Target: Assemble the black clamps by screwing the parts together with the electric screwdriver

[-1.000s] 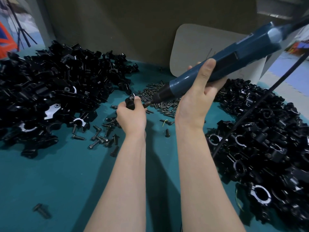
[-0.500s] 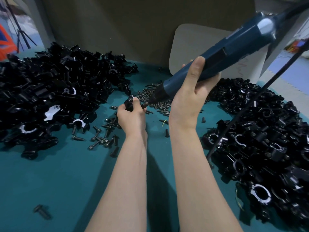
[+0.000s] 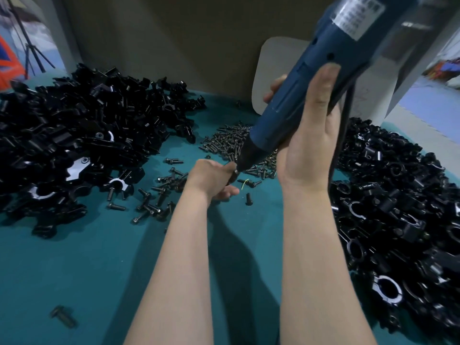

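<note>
Two hands work just in front of the screw heap: the left hand pinches a black clamp in curled fingers. The right hand wraps around the electric screwdriver, its tip on that clamp.

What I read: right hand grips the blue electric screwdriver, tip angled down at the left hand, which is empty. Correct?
No. The head view shows the left hand holding a small black clamp part, not empty. The rest stands: the right hand grips the blue electric screwdriver, tip angled down at it.
</note>
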{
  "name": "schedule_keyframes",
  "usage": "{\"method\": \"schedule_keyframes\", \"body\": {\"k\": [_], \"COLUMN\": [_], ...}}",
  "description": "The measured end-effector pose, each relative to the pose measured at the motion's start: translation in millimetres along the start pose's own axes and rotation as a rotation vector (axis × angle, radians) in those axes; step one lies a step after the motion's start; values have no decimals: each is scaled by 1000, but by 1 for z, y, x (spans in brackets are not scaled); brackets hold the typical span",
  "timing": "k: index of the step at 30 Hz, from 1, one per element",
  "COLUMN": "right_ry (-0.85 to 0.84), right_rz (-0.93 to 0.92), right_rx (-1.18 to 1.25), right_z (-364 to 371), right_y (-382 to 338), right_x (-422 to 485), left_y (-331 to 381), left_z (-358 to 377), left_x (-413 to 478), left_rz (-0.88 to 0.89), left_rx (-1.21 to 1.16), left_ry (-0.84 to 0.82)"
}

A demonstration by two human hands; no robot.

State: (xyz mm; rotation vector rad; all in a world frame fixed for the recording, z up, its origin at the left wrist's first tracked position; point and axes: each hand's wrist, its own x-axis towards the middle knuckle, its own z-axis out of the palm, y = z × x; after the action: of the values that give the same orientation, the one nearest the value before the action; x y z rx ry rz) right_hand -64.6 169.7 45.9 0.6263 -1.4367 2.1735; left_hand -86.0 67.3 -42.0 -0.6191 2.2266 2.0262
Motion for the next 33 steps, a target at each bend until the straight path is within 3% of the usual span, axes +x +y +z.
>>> {"method": "schedule_keyframes", "body": {"k": [2,5,8,13,22,26,31,33], "right_ry": [26,207,305,154,106,41,212,308], "right_rz": [-1,123,373,683,878,813,442,349], "right_rx": [47,114,-102,-638,-1144,-1293,-955,-968], "right_z": [-2,-13,-36,-73,-71,-62,-79,-95], "right_y": [-4,-4,6,33,63,59,9,-14], "right_x": [2,10,19,9,-5,-2,-1,-5], "left_y": [0,-1,1,2,4,7,31,44], "left_z": [-5,-9,-5,3,15,28,72,100], "left_x": [0,0,0,0,-7,-14,-34,-48], "left_rz": [0,156,262,373,439,511,627,691], "left_rx": [135,272,22,-13,-11,50,138,164], "left_ry": [20,220,233,233,209,174,43,-72]}}
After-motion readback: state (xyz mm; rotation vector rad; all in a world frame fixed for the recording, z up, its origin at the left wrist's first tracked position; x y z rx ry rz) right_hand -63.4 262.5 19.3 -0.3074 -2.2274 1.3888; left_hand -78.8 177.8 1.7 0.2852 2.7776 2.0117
